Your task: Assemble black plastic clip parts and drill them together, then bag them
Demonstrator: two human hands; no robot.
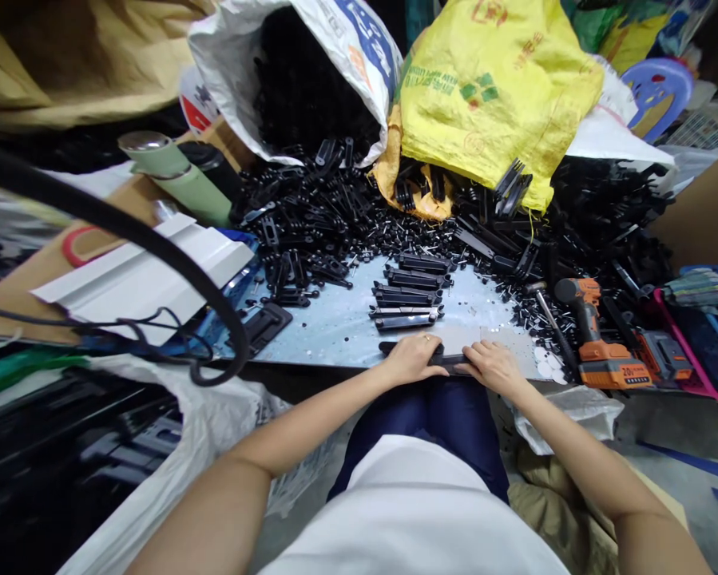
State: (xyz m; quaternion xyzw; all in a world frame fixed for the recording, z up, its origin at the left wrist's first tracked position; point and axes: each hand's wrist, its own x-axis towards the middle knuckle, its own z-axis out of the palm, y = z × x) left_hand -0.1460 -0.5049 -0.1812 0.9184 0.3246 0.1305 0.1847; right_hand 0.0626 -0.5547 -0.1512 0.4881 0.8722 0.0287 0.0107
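A long black plastic part (448,359) lies at the near edge of the grey table (335,327). My left hand (411,358) is closed over its left portion, a ring on one finger. Over its right end my right hand (493,366) presses down with curled fingers. Just beyond the hands, several like black parts (407,297) are stacked in neat rows. A large heap of loose black plastic pieces (323,216) covers the far half of the table.
A white sack (335,48) and a yellow sack (490,88) spill black parts at the back. An orange cordless drill (595,339) lies right. A green bottle (179,176), white folded sheet (136,275) and thick black cable (155,239) sit left.
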